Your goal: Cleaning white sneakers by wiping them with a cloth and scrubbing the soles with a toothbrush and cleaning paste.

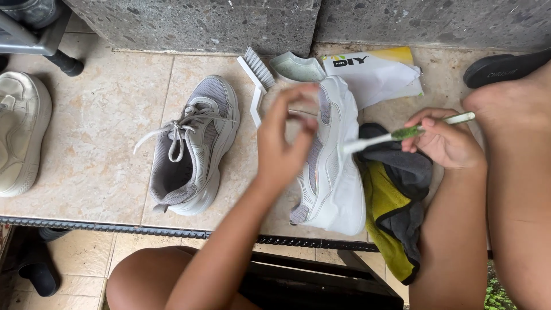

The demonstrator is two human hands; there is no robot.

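Bare knees and forearms fill the lower foreground, the person seated before a beige tiled step (97, 143). Left hand (282, 146), blurred, hovers above the white-and-grey mesh sneaker lying on its side (336, 172), fingers loosely curled with thumb and fingertips near one another; whether it pinches anything cannot be told. Right hand (445, 140) is clamped around the green-and-white handle of a toothbrush (402, 135), whose bristled head touches the sneaker's white sole edge. Beneath and beside that shoe lies a crumpled yellow-and-dark-grey cloth (396, 201). Its upright matching grey laced sneaker (195, 146) stands apart to the left; a white scrubbing brush (255, 77), a pale green curved dish (298, 68) and a white-and-yellow paper packet (379, 72) rest near the stone wall. Risk, as judged: with the left hand off the shoe, brush pressure could tip or slide the unsteadied sneaker toward the step's edge.
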